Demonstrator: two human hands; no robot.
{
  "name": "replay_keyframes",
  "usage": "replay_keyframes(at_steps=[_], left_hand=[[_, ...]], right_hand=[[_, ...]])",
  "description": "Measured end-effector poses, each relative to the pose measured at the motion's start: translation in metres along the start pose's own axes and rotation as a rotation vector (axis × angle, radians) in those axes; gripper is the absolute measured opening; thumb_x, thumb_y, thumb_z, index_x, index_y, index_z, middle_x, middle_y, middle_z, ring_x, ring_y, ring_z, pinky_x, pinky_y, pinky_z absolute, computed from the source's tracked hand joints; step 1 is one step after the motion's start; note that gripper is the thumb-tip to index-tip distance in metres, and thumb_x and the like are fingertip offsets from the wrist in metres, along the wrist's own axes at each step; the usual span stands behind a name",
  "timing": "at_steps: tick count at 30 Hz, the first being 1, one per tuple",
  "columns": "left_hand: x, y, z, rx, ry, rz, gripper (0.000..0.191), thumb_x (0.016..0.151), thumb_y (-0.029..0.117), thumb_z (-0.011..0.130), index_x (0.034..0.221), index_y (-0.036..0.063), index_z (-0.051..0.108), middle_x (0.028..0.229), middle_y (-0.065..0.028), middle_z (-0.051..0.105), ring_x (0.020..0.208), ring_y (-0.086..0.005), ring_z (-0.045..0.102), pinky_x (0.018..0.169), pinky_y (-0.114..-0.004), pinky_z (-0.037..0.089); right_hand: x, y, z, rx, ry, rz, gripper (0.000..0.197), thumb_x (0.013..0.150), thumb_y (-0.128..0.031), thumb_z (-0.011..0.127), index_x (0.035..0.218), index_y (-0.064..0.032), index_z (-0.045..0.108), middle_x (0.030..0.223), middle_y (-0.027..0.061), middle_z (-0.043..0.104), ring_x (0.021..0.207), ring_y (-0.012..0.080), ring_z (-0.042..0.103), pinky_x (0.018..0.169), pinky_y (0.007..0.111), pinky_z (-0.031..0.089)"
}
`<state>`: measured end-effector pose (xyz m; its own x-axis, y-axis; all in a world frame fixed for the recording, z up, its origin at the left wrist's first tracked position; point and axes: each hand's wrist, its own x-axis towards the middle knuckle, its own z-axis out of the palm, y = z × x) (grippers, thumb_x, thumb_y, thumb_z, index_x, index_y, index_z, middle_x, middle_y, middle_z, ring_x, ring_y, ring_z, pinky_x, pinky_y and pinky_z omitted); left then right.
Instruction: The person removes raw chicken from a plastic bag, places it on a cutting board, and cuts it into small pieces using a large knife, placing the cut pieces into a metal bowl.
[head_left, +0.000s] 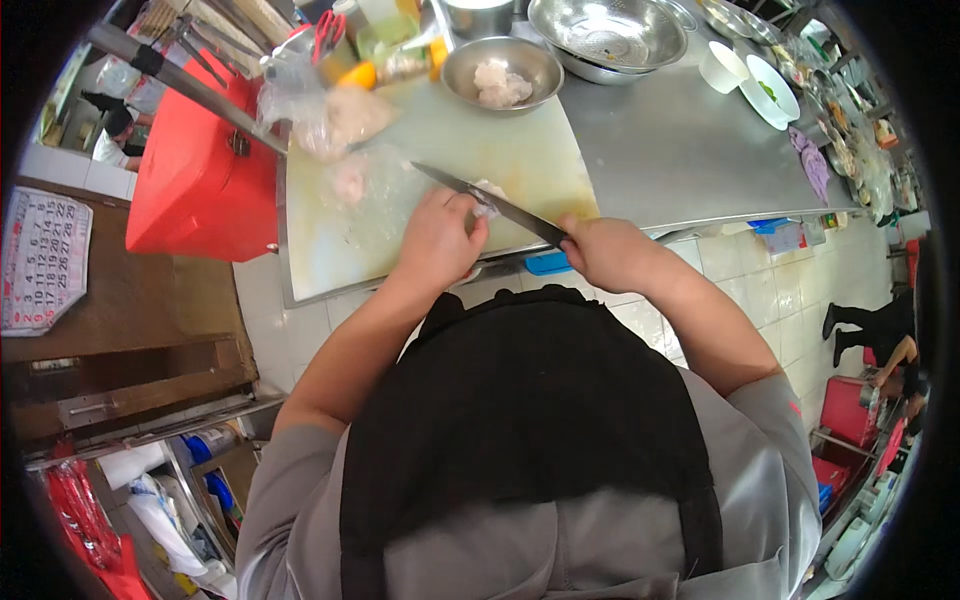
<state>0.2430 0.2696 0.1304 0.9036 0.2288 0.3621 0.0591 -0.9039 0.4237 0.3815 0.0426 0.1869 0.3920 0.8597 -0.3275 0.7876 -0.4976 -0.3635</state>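
Note:
My right hand (611, 251) grips the handle of a long kitchen knife (517, 213), its blade pointing up and to the left across the cutting board (532, 150). Under and beside the blade lies a small piece of pale raw meat (491, 189). The curled fingers of my left hand (442, 236) hold this piece by the blade; their tips are partly hidden. Farther left on the board are a clear plastic bag (300, 120), a larger pale lump of raw meat (356, 116) and a pinkish piece (350, 180). A steel bowl (551, 79) at the board's far edge contains pale meat pieces (501, 84).
A red cooler box (202, 165) stands left of the board beneath a slanting metal pole (187, 86). Steel colander (607, 34), white bowl (771, 94) and purple cloth (810, 161) sit on the steel counter (637, 165). Other people (116, 139) are at left and far right.

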Motion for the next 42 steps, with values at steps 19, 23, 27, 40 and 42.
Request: replay_keyframes(at_steps=[19, 23, 27, 40, 42], left_hand=[[0.027, -0.002, -0.005, 0.06, -0.095, 0.135, 0.034, 0.08, 0.019, 0.079, 0.112, 0.009, 0.074, 0.122, -0.0083, 0.069, 0.122, -0.0314, 0.059, 0.102, -0.046, 0.047], [0.021, 0.002, -0.017, 0.069, -0.136, 0.034, 0.05, 0.081, 0.024, 0.082, 0.124, 0.0033, 0.067, 0.126, -0.0188, 0.065, 0.12, -0.0366, 0.061, 0.1, -0.045, 0.051], [0.029, 0.001, -0.018, -0.002, -0.201, -0.077, 0.058, 0.081, 0.024, 0.082, 0.132, 0.0044, 0.063, 0.13, -0.0215, 0.062, 0.117, -0.0375, 0.062, 0.099, -0.044, 0.052], [0.024, -0.006, -0.001, -0.261, -0.11, -0.227, 0.044, 0.083, 0.01, 0.079, 0.125, 0.0052, 0.068, 0.114, -0.0159, 0.063, 0.086, -0.0253, 0.067, 0.081, -0.036, 0.057], [0.034, -0.007, -0.003, -0.279, -0.078, -0.193, 0.043, 0.083, 0.01, 0.079, 0.124, 0.0053, 0.069, 0.114, -0.0158, 0.063, 0.085, -0.0244, 0.067, 0.08, -0.036, 0.057]], right_hand=[[-0.129, 0.039, -0.069, 0.052, 0.26, -0.085, 0.028, 0.086, -0.014, 0.074, 0.111, -0.0092, 0.063, 0.097, 0.0141, 0.069, 0.086, 0.0366, 0.068, 0.074, 0.045, 0.053], [-0.135, 0.053, -0.05, 0.319, 0.114, 0.065, 0.024, 0.091, -0.011, 0.067, 0.114, -0.006, 0.064, 0.079, 0.0099, 0.065, 0.067, 0.0226, 0.064, 0.065, 0.036, 0.052], [-0.099, 0.057, -0.003, 0.785, -0.033, 0.281, 0.018, 0.105, -0.021, 0.053, 0.108, -0.0041, 0.06, 0.073, 0.0012, 0.056, 0.056, 0.0103, 0.056, 0.054, 0.029, 0.048], [-0.065, 0.043, 0.016, 0.895, -0.215, 0.193, 0.021, 0.109, -0.023, 0.046, 0.108, -0.0053, 0.058, 0.072, 0.0013, 0.056, 0.057, 0.0109, 0.055, 0.054, 0.028, 0.049], [-0.066, 0.04, 0.002, 0.856, -0.199, 0.158, 0.022, 0.109, -0.023, 0.047, 0.11, -0.0047, 0.058, 0.072, 0.0023, 0.058, 0.055, 0.0112, 0.055, 0.053, 0.029, 0.049]])
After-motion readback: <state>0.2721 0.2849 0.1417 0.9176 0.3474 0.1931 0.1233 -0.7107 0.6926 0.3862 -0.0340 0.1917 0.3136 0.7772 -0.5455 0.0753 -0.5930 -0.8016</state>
